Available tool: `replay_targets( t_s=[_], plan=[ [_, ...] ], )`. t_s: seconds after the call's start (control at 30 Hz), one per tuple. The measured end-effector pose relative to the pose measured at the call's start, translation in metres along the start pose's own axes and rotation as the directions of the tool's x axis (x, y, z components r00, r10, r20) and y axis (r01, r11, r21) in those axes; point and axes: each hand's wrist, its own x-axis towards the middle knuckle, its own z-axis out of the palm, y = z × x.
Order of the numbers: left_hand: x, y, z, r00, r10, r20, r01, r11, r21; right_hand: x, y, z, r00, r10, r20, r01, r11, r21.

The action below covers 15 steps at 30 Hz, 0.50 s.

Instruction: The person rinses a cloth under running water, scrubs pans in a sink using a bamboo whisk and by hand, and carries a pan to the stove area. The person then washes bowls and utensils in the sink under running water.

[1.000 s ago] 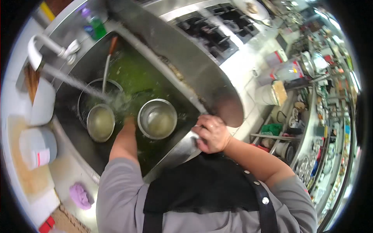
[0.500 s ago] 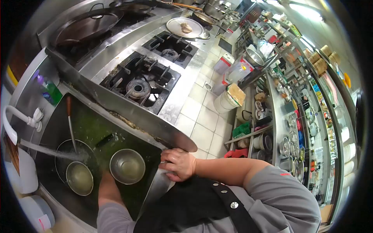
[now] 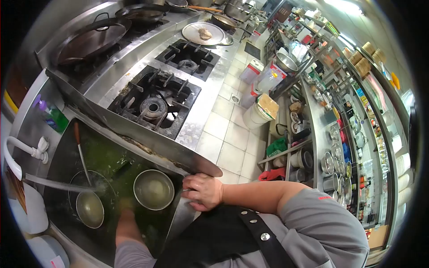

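My left hand (image 3: 126,213) is down in the murky green water of a metal sink (image 3: 56,174), its fingers hidden below the surface. Just right of it floats a round metal bowl (image 3: 154,190); to its left, a second metal bowl (image 3: 90,210) sits tilted by a larger submerged round vessel. A wooden-handled utensil (image 3: 82,152) leans into that vessel, its lower end under water. My right hand (image 3: 203,192) is closed over the sink's right edge, fingers curled on the metal. From a white faucet (image 3: 12,156) water streams into the sink.
A green soap bottle (image 3: 56,117) stands behind the sink. Gas burners (image 3: 154,108) lie beyond, with a large wok (image 3: 91,40) and a round metal lid (image 3: 203,34). Across the tiled floor (image 3: 223,134) are a white bucket (image 3: 259,114) and shelves of metal pots (image 3: 328,163).
The view has shifted slightly. My left hand has moved a little within the water, and the right-hand bowl has drifted slightly. My right hand stays on the sink edge.
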Motion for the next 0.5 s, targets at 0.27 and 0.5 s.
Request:
replay_targets(
  t_s=[0.27,0.5],
  plan=[
    [-0.006,0.010,-0.026,0.996,-0.039,0.082,0.037,0.999,0.026,0.004,-0.001,-0.002,1.000,0.000,0.018,0.000,1.000,-0.011],
    [-0.010,0.007,-0.039,0.994,-0.052,0.100,0.050,0.999,0.021,0.003,0.002,-0.001,1.000,-0.016,0.008,0.016,1.000,-0.014]
  ],
)
